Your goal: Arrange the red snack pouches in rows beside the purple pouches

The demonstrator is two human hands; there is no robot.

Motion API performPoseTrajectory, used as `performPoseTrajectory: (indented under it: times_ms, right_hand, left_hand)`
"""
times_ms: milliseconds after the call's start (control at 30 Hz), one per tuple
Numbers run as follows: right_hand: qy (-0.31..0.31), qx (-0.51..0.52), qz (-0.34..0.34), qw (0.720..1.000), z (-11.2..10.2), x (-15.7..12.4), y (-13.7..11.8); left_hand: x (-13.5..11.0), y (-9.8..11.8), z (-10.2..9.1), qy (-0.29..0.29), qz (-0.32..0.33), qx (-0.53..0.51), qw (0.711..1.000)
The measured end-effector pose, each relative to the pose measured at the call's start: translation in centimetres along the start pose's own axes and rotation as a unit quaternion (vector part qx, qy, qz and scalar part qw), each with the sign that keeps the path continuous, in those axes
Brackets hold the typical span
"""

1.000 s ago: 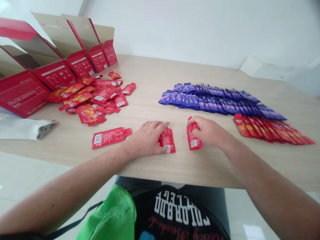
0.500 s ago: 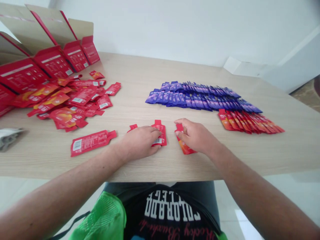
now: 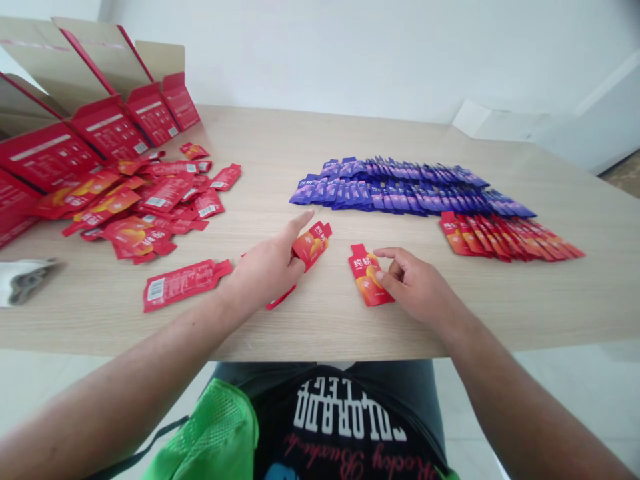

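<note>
Wood in a pale colour makes up the table (image 3: 350,133), which stands by a white wall, with shiny white floor tiles below its near edge. Open red boxes (image 3: 100,127) stand at the far left. A messy pile of red packets (image 3: 140,200) lies next to them, and one lone packet (image 3: 183,283) lies nearer, beside a silver bag (image 3: 25,280). On the right, a neat row of purple packets (image 3: 400,190) lies next to a shorter row of red packets (image 3: 510,233).

The left hand (image 3: 267,270) pinches the lifted packet (image 3: 313,243) between thumb and fingers, with the first finger pointing straight out. Another red packet (image 3: 280,298) peeks out from under that hand. The right hand (image 3: 417,290) is loosely curled, not gripping. Its fingertips touch the flat packet (image 3: 367,277), which lies on the wood in the middle, near the front edge.

Half a second ago, the left hand pressed flat on its packet, with the white label side up. Now that packet is up off the table and shows its orange side. The right hand covered most of its packet then. Now it has slid back, and the orange front is easy to see.
</note>
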State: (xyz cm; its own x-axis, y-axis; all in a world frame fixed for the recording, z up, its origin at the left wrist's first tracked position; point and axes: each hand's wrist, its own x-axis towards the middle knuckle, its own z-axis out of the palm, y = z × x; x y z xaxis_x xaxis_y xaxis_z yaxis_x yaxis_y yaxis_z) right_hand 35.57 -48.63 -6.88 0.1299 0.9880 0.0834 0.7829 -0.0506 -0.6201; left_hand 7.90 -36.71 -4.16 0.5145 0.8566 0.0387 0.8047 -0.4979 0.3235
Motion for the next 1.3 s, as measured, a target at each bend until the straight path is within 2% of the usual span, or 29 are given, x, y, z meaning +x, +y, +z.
performPoseTrajectory:
  times_ms: [100, 200, 300, 433, 567, 733, 833, 900, 1000, 1167, 1233, 1300]
  right_hand:
    - [-0.017, -0.005, -0.001, 1.000, 0.2, -0.3, 0.2]
    - [-0.027, -0.011, -0.012, 1.000, 0.5, -0.7, 0.4]
    - [-0.020, -0.013, -0.029, 0.999, 0.7, -1.3, 0.9]
    - [0.008, -0.023, -0.049, 0.999, 0.9, -2.1, 1.9]
    - [0.039, -0.033, -0.051, 0.997, 1.3, -2.5, 2.6]
    - [0.074, -0.029, -0.042, 0.996, 1.8, -2.9, 3.4]
    - [0.096, -0.041, -0.044, 0.994, 1.8, -3.2, 3.7]
    - [0.101, -0.051, -0.044, 0.993, 1.9, -3.4, 3.7]
    - [0.099, -0.061, -0.045, 0.992, 2.0, -3.5, 3.4]
    - [0.095, -0.069, -0.050, 0.992, 2.2, -3.4, 3.0]
    - [0.094, -0.070, -0.052, 0.992, 2.1, -3.5, 2.9]
    - [0.094, -0.068, -0.055, 0.992, 2.1, -3.6, 2.8]
  left_hand:
    - [-0.6, 0.1, 0.2, -0.037, 0.017, 0.031, 0.999]
    - [-1.6, -0.9, 0.0, -0.009, 0.038, 0.018, 0.999]
    - [-3.0, -2.8, -0.7, 0.017, 0.029, 0.030, 0.999]
    - [-5.3, -5.2, -0.9, -0.022, -0.011, 0.059, 0.998]
    - [-6.2, -5.7, 0.1, -0.057, -0.011, 0.064, 0.996]
    - [-5.4, -5.0, 0.3, -0.037, 0.041, 0.078, 0.995]
    - [-4.9, -4.7, 0.0, -0.042, 0.095, 0.094, 0.990]
    - [-4.7, -4.5, -0.1, -0.048, 0.110, 0.080, 0.990]
    - [-4.0, -4.2, 0.2, -0.030, 0.086, -0.005, 0.996]
    - [-2.2, -4.1, 1.3, 0.059, 0.055, -0.144, 0.986]
    - [-1.6, -4.2, 1.7, 0.094, 0.023, -0.151, 0.984]
    - [-1.3, -4.2, 1.8, 0.103, -0.015, -0.120, 0.987]
